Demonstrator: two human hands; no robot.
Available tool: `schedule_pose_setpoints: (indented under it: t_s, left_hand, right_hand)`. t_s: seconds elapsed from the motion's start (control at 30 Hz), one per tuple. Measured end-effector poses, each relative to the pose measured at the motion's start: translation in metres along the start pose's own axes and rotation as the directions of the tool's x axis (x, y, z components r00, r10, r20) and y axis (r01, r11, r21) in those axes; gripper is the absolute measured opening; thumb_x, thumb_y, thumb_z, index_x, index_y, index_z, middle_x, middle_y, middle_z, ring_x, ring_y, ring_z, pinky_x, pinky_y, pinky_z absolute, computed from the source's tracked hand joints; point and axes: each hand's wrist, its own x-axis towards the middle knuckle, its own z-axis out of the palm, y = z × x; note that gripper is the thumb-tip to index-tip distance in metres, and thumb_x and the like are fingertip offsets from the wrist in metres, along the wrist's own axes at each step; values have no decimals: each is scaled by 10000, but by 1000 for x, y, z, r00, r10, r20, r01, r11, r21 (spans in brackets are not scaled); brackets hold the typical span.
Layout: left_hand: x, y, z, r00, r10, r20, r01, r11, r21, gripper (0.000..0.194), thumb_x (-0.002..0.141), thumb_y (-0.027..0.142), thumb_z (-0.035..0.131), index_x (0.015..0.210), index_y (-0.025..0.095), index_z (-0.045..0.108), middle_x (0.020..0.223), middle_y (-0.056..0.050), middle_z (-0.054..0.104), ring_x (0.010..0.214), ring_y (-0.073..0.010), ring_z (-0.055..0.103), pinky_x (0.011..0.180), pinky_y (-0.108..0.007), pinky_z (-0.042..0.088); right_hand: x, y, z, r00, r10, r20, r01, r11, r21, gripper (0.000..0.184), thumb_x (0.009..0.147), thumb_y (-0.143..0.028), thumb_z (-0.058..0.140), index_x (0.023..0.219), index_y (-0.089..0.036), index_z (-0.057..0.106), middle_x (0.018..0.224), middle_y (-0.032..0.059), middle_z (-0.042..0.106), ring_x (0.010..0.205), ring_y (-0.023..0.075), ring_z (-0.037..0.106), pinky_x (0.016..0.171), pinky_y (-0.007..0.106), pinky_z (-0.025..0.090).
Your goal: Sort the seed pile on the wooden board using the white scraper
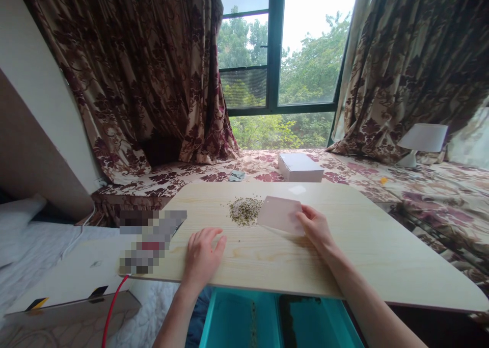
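Observation:
A translucent whitish plastic scraper sheet (278,214) is pinched at its right edge by my right hand (314,226), tilted over the wooden tabletop (275,261). Its left edge comes up against a small pile of mixed green and pale grains (244,211); whether it touches them I cannot tell. Stray grains lie scattered round the pile. My left hand (204,253) rests on the tabletop, nearer to me and left of the pile, fingers loosely spread and holding nothing.
Below the table's front edge is a turquoise bin (237,317) with two compartments, dark matter in the right one. A blurred-out object with a red cable (110,312) lies at the table's left. Behind stand a white box (301,167) and a lamp (424,139).

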Motion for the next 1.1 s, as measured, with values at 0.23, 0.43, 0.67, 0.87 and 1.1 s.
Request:
schedule_pose_setpoints:
  t_s: [0.23,0.43,0.67,0.87,1.1]
  left_hand:
    - [0,0,0,1000,-5,14,5,1000,-12,260,865,364,488,970,213,672,1026,-56,710,992,-242,620,970,-438,429]
    - [0,-1,1,1000,-5,7,5,1000,-14,266,858,367,488,969,211,673,1031,-60,710,1001,-245,622,975,-445,425]
    - [0,0,0,1000,-9,4,9,1000,-18,272,856,372,490,973,210,675,1028,-65,710,998,-247,623,975,-442,428]
    - [0,2,0,1000,-15,13,16,1000,-20,255,859,357,495,972,211,671,1027,-62,712,1004,-246,621,975,-445,424]
    - [-1,3,0,1000,-14,-8,14,1000,-22,236,855,348,507,965,221,672,1018,-54,716,1000,-243,627,955,-436,436]
  right_hand:
    - [2,3,-2,1000,-9,22,9,1000,22,351,604,-295,579,902,-153,700,842,86,751,697,220,689,480,258,518]
    - [2,2,-1,999,-30,15,30,1000,6,347,621,-310,570,908,-154,688,840,81,746,699,211,684,506,262,517]
    - [1,3,-1,999,-34,42,35,999,-18,348,623,-297,567,910,-151,700,923,98,749,755,223,691,517,260,518]
    - [2,2,-2,999,-20,38,21,999,-25,364,629,-293,573,939,-160,709,899,94,753,760,234,698,502,261,520]
    - [-3,-3,-1,997,27,78,-28,1000,4,332,614,-284,583,896,-162,708,823,74,752,710,220,692,477,248,504]
